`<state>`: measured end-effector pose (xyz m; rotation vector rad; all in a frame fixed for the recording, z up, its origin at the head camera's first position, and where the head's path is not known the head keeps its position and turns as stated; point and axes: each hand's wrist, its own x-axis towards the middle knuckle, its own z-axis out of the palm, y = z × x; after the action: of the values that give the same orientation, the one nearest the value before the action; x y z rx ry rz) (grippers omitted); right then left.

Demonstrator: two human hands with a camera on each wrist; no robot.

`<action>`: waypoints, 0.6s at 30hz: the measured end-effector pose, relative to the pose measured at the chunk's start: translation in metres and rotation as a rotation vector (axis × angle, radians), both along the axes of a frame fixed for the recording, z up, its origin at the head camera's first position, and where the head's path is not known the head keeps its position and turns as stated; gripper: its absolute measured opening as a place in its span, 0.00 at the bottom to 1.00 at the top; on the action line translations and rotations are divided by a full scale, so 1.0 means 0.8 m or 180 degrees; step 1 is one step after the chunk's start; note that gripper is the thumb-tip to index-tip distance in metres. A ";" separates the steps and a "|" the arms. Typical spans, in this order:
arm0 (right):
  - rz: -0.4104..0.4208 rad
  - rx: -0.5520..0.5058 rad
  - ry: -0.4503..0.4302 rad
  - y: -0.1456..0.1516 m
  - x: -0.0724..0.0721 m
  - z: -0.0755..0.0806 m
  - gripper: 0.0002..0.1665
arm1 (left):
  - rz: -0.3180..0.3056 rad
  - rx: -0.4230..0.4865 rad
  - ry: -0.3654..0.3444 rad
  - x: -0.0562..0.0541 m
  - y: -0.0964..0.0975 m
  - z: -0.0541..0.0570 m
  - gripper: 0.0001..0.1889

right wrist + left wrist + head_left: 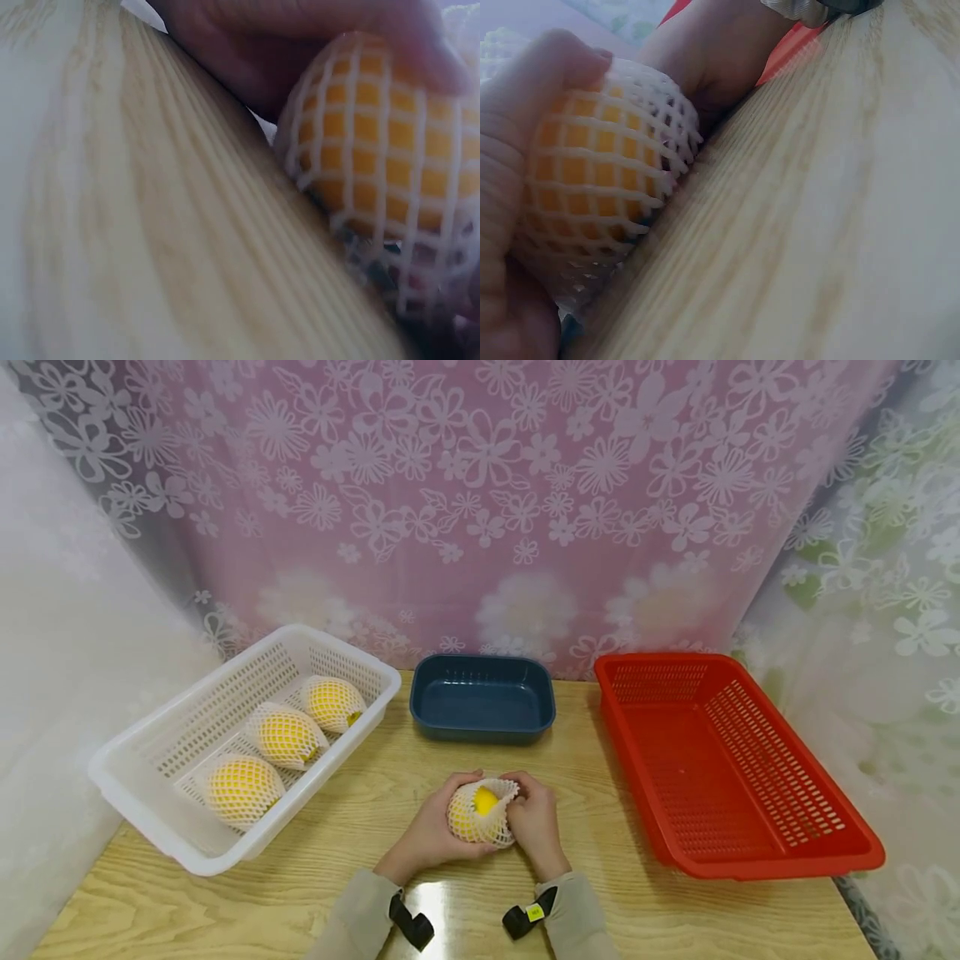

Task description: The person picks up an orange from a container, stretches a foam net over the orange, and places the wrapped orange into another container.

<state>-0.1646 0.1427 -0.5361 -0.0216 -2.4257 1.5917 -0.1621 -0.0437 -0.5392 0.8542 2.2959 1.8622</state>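
Over the table's middle, a yellow fruit (485, 800) sits inside a white foam net sleeve (504, 837). My left hand (433, 833) holds it from the left, thumb and fingers curled round the net. From the right, my right hand (537, 820) pinches the net's open rim, where bare yellow skin shows. In the left wrist view, the left thumb (566, 64) presses on the netted fruit (592, 157). The right wrist view shows the fruit (375, 150) just above the wood, still covered by netting on that side. The right fingertips are partly hidden by the net.
A white basket (176, 852) at left holds three yellow fruits (243, 789) in foam nets. Behind the hands stands a dark blue basin (483, 735). At right is a red basket (780, 867). The wooden table (360, 810) meets floral curtains (480, 527) at the back.
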 end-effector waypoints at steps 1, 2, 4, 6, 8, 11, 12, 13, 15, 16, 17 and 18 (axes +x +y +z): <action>0.0075 -0.0097 -0.0017 0.000 0.000 0.000 0.21 | 0.0036 0.0054 0.0006 0.000 -0.001 0.000 0.46; 0.0146 -0.0204 -0.0060 0.000 0.000 0.000 0.20 | 0.0077 0.0116 0.0003 0.001 -0.002 0.000 0.46; 0.0320 -0.0527 -0.0214 0.000 0.002 0.002 0.16 | 0.0156 0.0211 0.0026 0.002 -0.003 -0.001 0.45; 0.0496 -0.0845 -0.0408 0.000 0.004 0.005 0.13 | 0.0249 0.0280 0.0066 0.003 -0.005 0.000 0.46; 0.0655 -0.1144 -0.0637 -0.001 0.005 0.007 0.13 | 0.0284 0.0341 0.0089 0.003 -0.006 0.001 0.46; 0.0854 -0.1514 -0.0879 0.001 0.005 0.010 0.16 | 0.0279 0.0439 0.0084 0.003 -0.007 0.003 0.47; 0.0901 -0.1643 -0.0929 0.002 0.005 0.009 0.17 | 0.0249 0.0485 0.0074 0.002 -0.006 0.004 0.47; 0.0957 -0.1748 -0.0951 0.004 0.006 0.010 0.18 | 0.0218 0.0536 0.0047 0.002 -0.005 0.004 0.47; 0.1082 -0.1965 -0.0969 0.008 0.006 0.011 0.20 | 0.0173 0.0633 0.0009 0.001 -0.004 0.004 0.47; 0.1147 -0.2067 -0.0981 0.009 0.007 0.011 0.21 | 0.0150 0.0688 -0.0024 0.000 -0.003 0.004 0.47; 0.1221 -0.2157 -0.0998 0.011 0.007 0.011 0.21 | 0.0128 0.0740 -0.0051 0.000 -0.003 0.004 0.47; 0.1311 -0.2236 -0.1005 0.012 0.007 0.011 0.21 | 0.0112 0.0790 -0.0053 0.000 -0.003 0.004 0.48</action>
<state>-0.1590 0.1522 -0.5275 0.1194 -2.0124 2.7392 -0.1623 -0.0457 -0.5359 0.8241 2.1126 2.1937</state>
